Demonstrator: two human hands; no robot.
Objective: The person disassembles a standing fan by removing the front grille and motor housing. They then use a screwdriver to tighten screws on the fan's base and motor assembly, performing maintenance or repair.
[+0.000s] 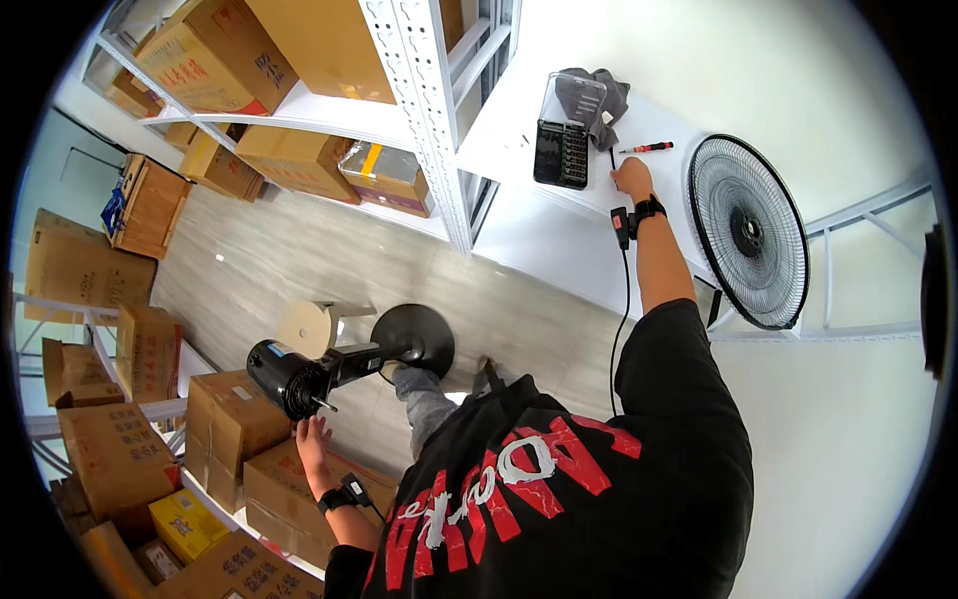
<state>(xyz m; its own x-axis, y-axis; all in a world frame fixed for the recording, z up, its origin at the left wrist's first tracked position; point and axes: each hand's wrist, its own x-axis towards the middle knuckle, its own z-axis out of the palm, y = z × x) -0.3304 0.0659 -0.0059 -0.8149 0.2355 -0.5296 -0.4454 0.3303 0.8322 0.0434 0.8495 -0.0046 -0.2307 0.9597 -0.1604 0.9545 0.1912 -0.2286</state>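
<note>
My right hand (633, 178) is over the white shelf top, its fingers closed at the lower end of a thin dark rod (613, 158). Beside it lie a red-and-black screwdriver (649, 148) and an opened black bit case (562, 155) with a clear lid. My left hand (312, 441) is held up with its fingers apart, just below the black fan motor (284, 377). Whether its fingertips touch the motor housing is hard to tell. A bare metal shaft sticks out of the motor, which sits on a black stand with a round base (419, 341).
A round wire fan guard (748, 232) leans at the shelf's right end. Grey cloth (597, 95) lies behind the bit case. A beige stool (309, 329) stands beside the fan. Cardboard boxes (235, 424) fill the racks at left, and a cable (625, 319) hangs from my right wrist.
</note>
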